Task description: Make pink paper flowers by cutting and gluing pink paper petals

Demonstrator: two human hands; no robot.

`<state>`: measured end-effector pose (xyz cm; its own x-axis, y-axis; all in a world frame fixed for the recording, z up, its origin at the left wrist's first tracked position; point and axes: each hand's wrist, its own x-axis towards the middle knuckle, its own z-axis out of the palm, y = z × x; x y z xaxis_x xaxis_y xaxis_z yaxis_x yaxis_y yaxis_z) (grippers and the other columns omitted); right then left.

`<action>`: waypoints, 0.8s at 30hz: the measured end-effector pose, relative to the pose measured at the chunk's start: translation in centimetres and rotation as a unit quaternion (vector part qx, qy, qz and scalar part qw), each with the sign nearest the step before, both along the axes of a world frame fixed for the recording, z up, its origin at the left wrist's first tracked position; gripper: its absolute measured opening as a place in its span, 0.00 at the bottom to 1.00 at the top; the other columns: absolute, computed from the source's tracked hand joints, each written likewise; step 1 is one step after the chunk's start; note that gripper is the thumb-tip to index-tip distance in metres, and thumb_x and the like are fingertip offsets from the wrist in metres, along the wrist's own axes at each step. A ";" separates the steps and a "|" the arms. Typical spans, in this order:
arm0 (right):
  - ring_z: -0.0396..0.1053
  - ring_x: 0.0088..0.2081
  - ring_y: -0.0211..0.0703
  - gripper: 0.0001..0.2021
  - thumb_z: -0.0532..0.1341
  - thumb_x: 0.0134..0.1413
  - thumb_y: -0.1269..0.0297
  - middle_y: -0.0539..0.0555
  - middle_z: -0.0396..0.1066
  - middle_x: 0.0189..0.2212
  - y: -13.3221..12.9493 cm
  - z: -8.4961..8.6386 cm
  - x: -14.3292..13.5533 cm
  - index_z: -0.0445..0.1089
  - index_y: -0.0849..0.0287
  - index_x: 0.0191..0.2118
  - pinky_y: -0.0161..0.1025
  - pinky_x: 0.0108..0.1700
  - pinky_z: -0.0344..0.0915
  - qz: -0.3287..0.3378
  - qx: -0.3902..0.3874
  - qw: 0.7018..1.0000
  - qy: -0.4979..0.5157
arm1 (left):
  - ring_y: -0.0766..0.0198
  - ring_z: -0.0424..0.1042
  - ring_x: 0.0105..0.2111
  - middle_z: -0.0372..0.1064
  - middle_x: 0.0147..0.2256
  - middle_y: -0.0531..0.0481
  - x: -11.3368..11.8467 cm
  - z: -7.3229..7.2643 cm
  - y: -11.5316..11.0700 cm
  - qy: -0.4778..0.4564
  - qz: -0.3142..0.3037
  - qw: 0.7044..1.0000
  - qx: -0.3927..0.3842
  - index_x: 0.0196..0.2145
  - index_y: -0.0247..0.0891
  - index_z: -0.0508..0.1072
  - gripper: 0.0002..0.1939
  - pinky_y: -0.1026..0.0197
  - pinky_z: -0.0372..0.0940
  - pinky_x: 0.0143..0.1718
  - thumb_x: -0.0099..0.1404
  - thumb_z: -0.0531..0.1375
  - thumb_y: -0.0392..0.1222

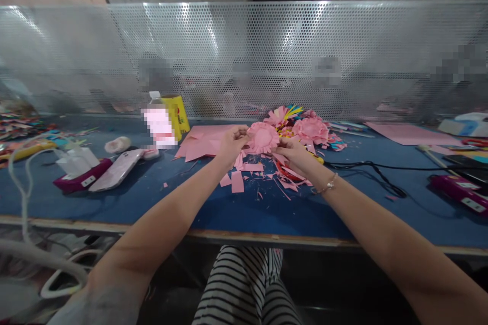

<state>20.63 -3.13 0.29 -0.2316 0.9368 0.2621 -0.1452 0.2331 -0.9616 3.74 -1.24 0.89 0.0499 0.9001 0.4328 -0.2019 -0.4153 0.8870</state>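
Observation:
A pink paper flower [264,138] with a ruffled rim is held up over the table between my two hands. My left hand [235,143] pinches its left edge. On the lower right edge, the fingers of my right hand [293,151] are closed on it. Cut pink paper scraps [238,182] lie just below the flower. Red-handled scissors [286,172] rest partly hidden under scraps near my right hand. Behind that hand are more pink paper flowers [311,130] and yellow and blue paper strips. Pink paper sheets [202,141] lie beside my left hand.
At left stand a bottle [158,122] and a yellow container [180,114]. Nearer are a phone [117,169] and a purple power strip [82,175] with white plugs. A black cable [366,165] crosses the right side toward another purple power strip [461,194]. A perforated metal screen [244,35] borders the back.

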 end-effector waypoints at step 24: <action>0.63 0.32 0.38 0.07 0.54 0.42 0.72 0.52 0.65 0.29 -0.3 0.3 0.8 0.64 0.59 0.31 0.36 0.32 0.63 -0.174 0.352 0.887 -0.243 | 0.71 0.62 0.27 0.60 0.26 0.55 -0.2 -0.4 0.6 0.153 0.101 0.963 0.196 0.26 0.37 0.60 0.13 0.65 0.58 0.29 0.43 0.58 0.27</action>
